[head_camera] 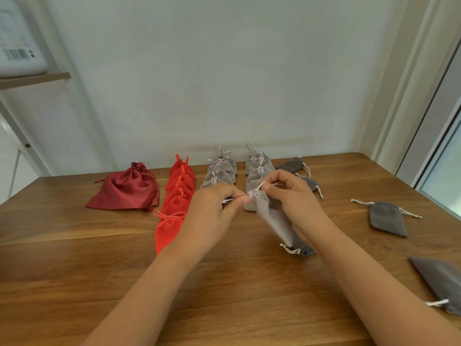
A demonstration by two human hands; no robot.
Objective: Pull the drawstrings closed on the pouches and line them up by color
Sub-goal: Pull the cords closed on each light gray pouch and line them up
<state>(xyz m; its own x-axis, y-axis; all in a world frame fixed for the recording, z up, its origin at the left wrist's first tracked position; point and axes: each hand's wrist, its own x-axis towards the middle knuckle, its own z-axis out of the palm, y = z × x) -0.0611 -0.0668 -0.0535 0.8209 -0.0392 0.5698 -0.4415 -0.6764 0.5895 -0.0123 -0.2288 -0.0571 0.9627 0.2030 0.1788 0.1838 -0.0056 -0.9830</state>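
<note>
Bare worktop [74, 283] lies nearest. At its middle, the left hand [214, 208] and right hand [291, 203] each pinch a cord [227, 200] of a pale grey pouch [272, 218], which is tilted with its neck gathered. Dark pouches [388, 218] lie loose to the right. Beyond, a red row [178, 193] and grey rows [220, 173] reach the far edge.

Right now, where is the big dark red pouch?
In the head view, the dark red pouch lies on the table at far left, just left of the row of bright red pouches.
</note>
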